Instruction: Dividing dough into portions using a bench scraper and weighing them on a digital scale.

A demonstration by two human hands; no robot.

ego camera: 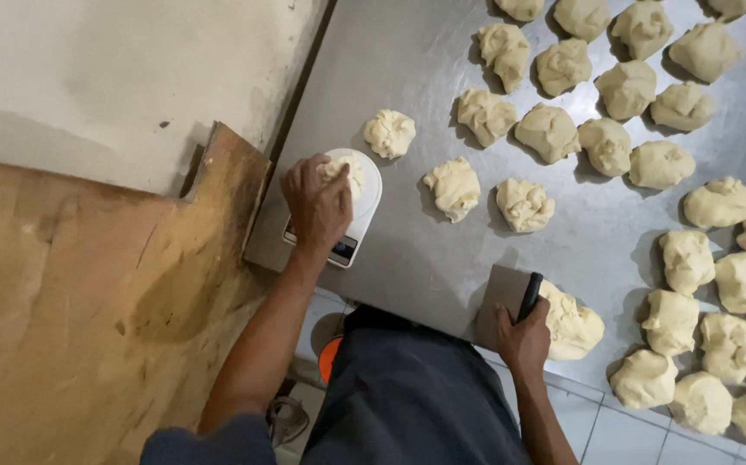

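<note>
The left hand [315,207] presses a dough piece [345,172] onto the white scale [364,202] at the steel table [442,250] edge, fingers curled together over it, likely to get a steady reading. Right of the scale, the right hand [524,340] grips a scraper [511,301], fingers wrapped around its black handle. The blade's long axis runs along the table edge, beside a bigger dough lump [573,327]. Beyond the scale lie portioned dough balls [562,129].

The steel table [442,258] runs from the wall [132,69] on the left out to the right. At its near-left corner sits a scale [357,207] with a dough piece [345,170] on it — the left hand [314,207] on top. Just behind lies 1 portion [389,133]. At the near edge the right hand [524,340] holds a scraper [504,306] against a larger lump [573,325]. Dough portions [614,138] spread behind and right.
</note>
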